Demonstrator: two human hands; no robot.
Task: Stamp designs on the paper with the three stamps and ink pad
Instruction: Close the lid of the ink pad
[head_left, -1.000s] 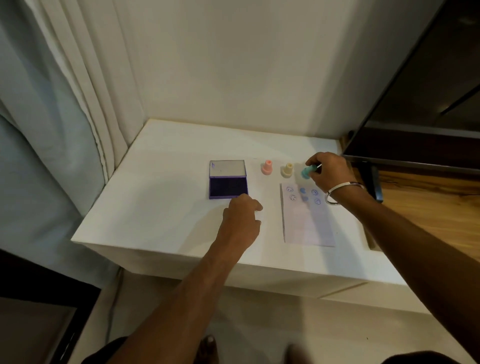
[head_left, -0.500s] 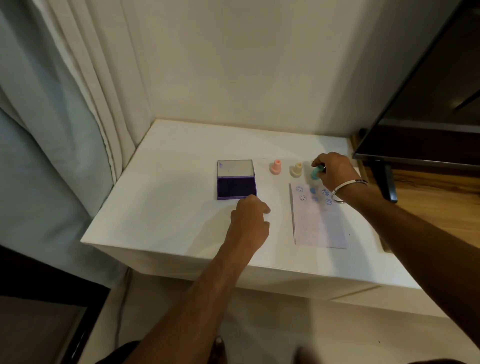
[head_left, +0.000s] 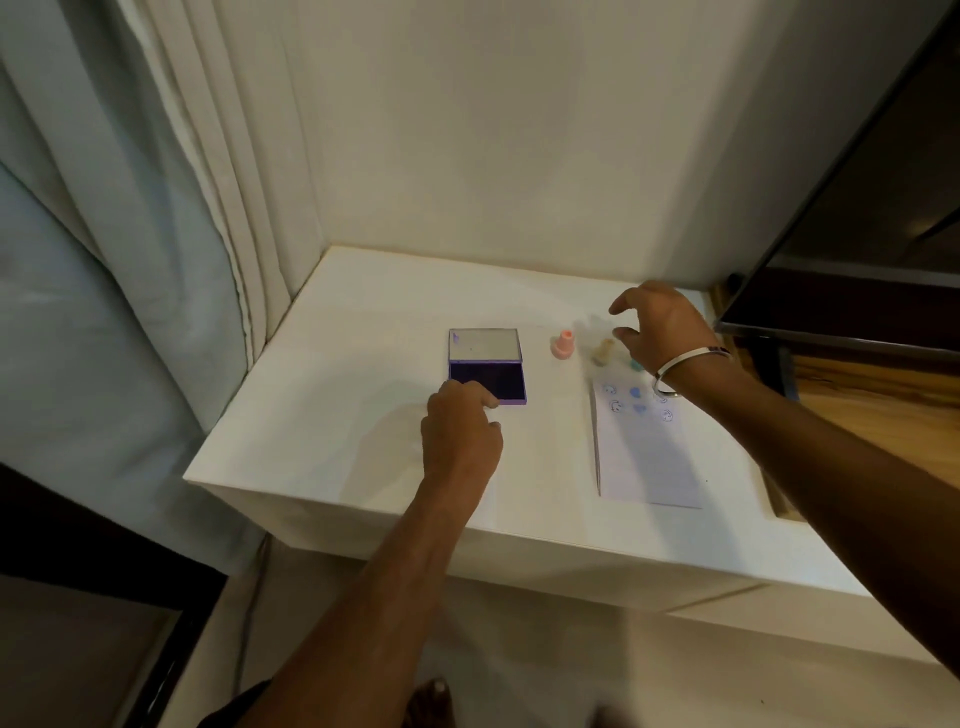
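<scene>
The white sheet of paper (head_left: 644, 452) lies flat on the white surface (head_left: 332, 415), its far end carrying six small blue stamped marks. Beyond that end stand three small stamps in a row: the pink plastic stamp (head_left: 562, 345) on the left, the cream stamp (head_left: 604, 352) in the middle, and the teal stamp (head_left: 635, 364), mostly hidden under the right wrist. The right hand (head_left: 660, 327), with a silver bangle (head_left: 685, 366) at the wrist, hovers above the cream and teal stamps with fingers spread and loosely bent, holding nothing. The open purple ink pad (head_left: 487, 382) sits left of the stamps, lid raised at the far side. The left hand (head_left: 460, 431) rests at the pad's near edge, fingers curled, one fingertip touching the pad's frame.

Half a second ago the right hand gripped the teal stamp; now it has let go and lifted, leaving that stamp standing on the surface. The left hand has stayed by the ink pad.
</scene>
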